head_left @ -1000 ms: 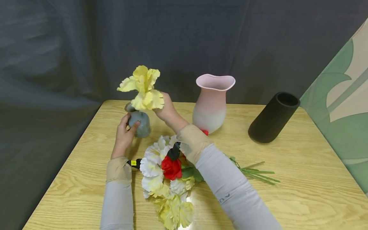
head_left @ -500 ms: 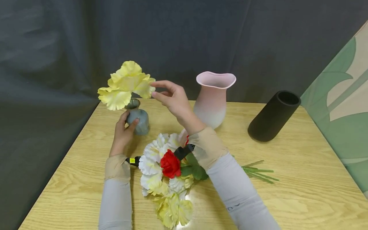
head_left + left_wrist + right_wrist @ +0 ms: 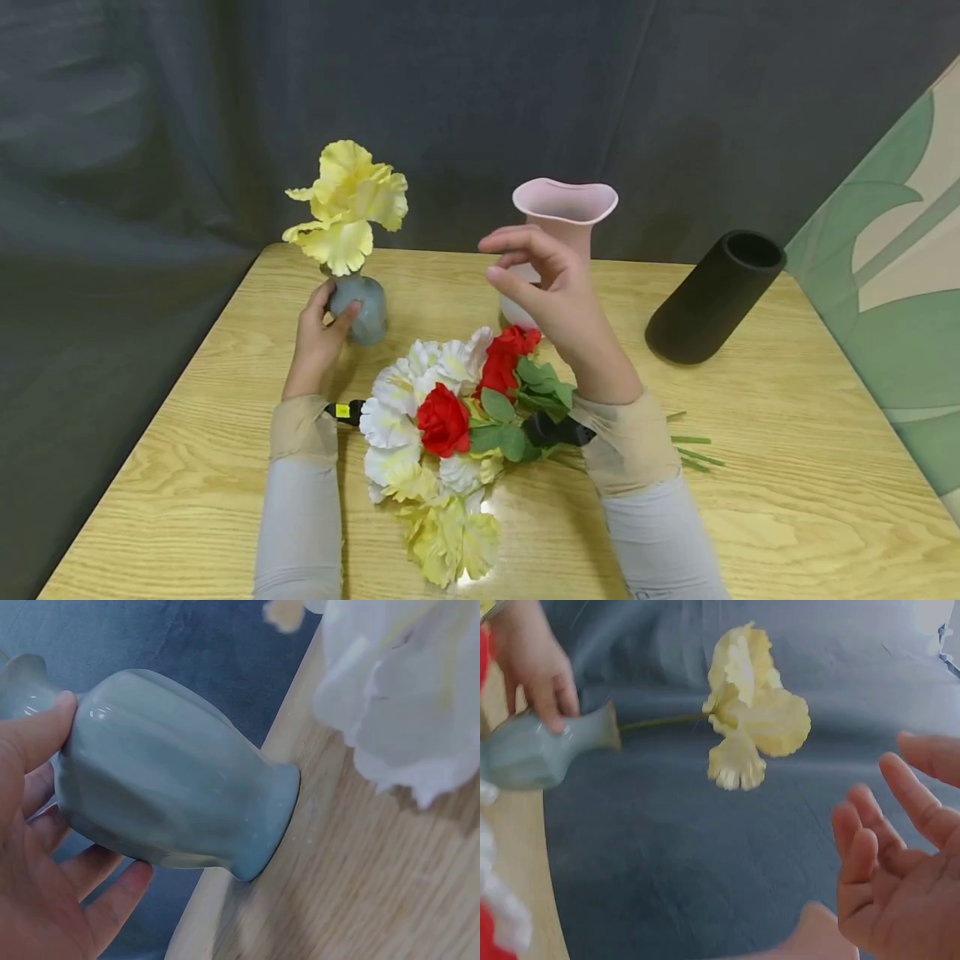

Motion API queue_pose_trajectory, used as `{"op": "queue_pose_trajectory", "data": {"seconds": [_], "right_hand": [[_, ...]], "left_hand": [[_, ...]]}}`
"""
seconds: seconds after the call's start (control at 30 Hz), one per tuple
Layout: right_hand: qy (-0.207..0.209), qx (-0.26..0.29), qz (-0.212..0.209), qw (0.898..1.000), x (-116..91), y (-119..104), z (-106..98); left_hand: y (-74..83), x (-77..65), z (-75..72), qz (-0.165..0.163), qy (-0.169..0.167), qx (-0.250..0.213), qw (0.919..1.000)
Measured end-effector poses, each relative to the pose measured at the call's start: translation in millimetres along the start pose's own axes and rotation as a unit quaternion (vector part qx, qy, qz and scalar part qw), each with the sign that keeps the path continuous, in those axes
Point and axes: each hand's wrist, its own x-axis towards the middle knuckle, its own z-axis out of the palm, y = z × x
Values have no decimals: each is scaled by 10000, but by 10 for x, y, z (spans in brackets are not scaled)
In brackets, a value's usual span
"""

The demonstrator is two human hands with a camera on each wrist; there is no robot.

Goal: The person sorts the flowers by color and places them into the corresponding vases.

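My left hand (image 3: 313, 342) holds a small blue-grey ceramic vase (image 3: 364, 307) at the table's back left. Its thumb and fingers curl around the vase's upper body, and the base touches the wood in the left wrist view. Out of the vase's mouth rises a single yellow artificial flower (image 3: 351, 204); its green stem (image 3: 664, 721) shows in the right wrist view. Apart from the flower, my right hand (image 3: 566, 312) hovers in front of the pink vase (image 3: 562, 202) with nothing between its loosely bent fingers.
White flowers (image 3: 390, 417), red roses (image 3: 444, 421) and yellow flowers (image 3: 450, 542) lie bunched mid-table, their green stems (image 3: 697, 454) pointing right. A slanted black vase (image 3: 712, 300) stands at the right. Dark cloth (image 3: 450, 108) hangs behind the table.
The yellow flower has gone into the blue-grey vase and turned. My right hand has let go of it and moved right. The left hand stays on the vase.
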Motion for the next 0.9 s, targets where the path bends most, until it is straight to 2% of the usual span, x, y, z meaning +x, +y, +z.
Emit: {"op": "queue_pose_trajectory", "data": {"seconds": [0.23, 0.47, 0.67, 0.9], "right_hand": [[-730, -719, 424, 9938, -350, 94, -84], [-1592, -1705, 600, 9706, -633, 190, -52], [-2403, -1815, 472, 9524, -761, 300, 16], [-3010, -1911, 510, 9329, -849, 373, 101]], "left_hand": [[6, -25, -35, 66, 2, 47, 10000], [-7, -33, -47, 52, 32, 102, 9999], [-30, -14, -49, 132, 58, 93, 9999], [-32, -14, -45, 119, 24, 36, 9999]]}}
